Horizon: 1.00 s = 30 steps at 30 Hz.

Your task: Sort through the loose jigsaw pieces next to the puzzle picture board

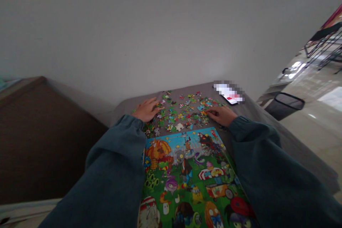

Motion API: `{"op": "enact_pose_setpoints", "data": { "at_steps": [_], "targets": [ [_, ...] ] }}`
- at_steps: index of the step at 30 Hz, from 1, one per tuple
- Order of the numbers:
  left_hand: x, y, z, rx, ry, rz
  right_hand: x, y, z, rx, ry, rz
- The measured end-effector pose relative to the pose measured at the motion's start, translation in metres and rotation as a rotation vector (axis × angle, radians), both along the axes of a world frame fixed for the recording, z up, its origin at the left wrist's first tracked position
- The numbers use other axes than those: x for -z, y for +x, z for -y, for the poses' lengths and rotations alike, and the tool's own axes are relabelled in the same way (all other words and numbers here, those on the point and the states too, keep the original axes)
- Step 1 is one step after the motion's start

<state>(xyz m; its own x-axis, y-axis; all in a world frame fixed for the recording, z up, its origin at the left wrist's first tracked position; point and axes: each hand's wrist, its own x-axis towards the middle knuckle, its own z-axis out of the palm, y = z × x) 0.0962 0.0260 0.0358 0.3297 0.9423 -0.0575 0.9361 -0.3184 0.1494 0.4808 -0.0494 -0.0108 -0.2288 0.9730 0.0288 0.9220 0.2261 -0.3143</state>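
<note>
Loose jigsaw puzzle pieces [179, 127] are scattered over a grey cloth-covered table [125, 107]. My left hand [146, 109] lies palm down at the left side of the pieces, fingers stretched out and apart. On the right, my right hand [221, 115] has thumb and forefinger pinched at a small orange puzzle piece [205, 113] among the others; its other fingers are curled in. Between my forearms and nearest me lies a colourful cartoon picture board [184, 171] with plants, a pumpkin and zombie figures. Its lower edge runs out of view.
A phone [230, 94] with a lit, partly blurred screen rests at the table's back right. Behind stands a plain wall [160, 32]. A dark brown wooden panel [48, 142] is at the left. Folding chairs [285, 105] stand on the shiny floor [315, 124] at right.
</note>
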Motion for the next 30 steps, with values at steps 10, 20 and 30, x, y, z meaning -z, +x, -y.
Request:
{"op": "enact_pose_setpoints", "data": {
  "at_steps": [10, 20, 30],
  "targets": [
    [0.023, 0.014, 0.019, 0.073, -0.118, -0.062, 0.007, 0.002, -0.001, 0.001, 0.0, -0.026],
    [0.014, -0.03, 0.058, 0.017, -0.111, -0.02, 0.004, 0.002, 0.0, -0.004, -0.01, -0.03],
    [0.028, -0.082, 0.094, -0.124, -0.022, 0.063, -0.001, -0.001, 0.002, -0.01, 0.014, -0.029]
  ]
}}
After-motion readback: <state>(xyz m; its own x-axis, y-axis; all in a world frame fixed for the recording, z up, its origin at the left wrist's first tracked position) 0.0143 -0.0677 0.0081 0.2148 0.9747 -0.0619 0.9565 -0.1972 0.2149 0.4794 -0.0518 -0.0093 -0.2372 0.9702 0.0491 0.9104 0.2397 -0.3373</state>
